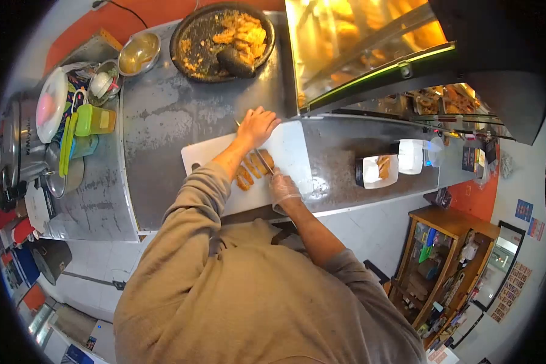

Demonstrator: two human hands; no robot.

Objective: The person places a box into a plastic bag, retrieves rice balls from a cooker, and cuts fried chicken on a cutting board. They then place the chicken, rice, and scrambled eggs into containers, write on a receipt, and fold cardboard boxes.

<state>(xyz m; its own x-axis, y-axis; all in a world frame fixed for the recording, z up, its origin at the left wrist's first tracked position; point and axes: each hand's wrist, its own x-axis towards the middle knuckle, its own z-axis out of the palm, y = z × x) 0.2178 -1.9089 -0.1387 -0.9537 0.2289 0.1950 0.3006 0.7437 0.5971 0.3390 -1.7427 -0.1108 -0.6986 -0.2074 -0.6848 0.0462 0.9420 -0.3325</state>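
Observation:
A white cutting board (296,148) lies on the metal counter in front of me. On it is a browned, fried-looking piece of food (247,174), cut into several strips. My bare left hand (258,127) is closed around a knife (262,161), whose blade slants down across the food. My right hand (283,189), in a clear plastic glove, has its fingers closed against the right end of the food, close to the blade. Its fingertips are partly hidden.
A dark stone bowl (191,51) with yellow-orange food stands at the back, left of a lit glass display case (352,48). Food containers (376,171) are on the right. A metal bowl (138,53), green-lidded tub (96,120) and large pot (18,142) stand left.

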